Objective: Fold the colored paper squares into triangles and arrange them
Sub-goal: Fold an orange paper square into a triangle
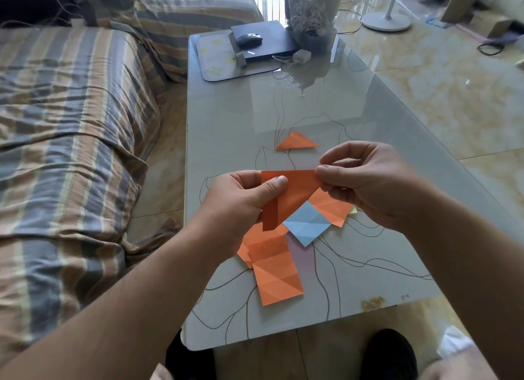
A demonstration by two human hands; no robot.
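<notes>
Centre of the frame, I've got both hands up over the table [226, 118] with one orange sheet [289, 198] held between them, clear of the surface. Left hand [241, 201] pinches the sheet's left side: thumb flat on top near the upper edge, the other fingers [249, 178] curled behind. Right hand [368, 181] nips the upper right corner between thumb and forefinger tips, remaining fingers loosely curled, holding nothing else. The sheet is partly folded, a darker flap hanging down its left edge.

Just above the hands, a finished orange triangle [296, 142] lies flat on the table. Below the hands, a loose pile: creased orange squares [276, 277], a blue square [307, 223] on top, a lilac one [302, 256] peeking out underneath. Upper frame, a laptop [263, 43] with a mouse [249, 39] on it.
</notes>
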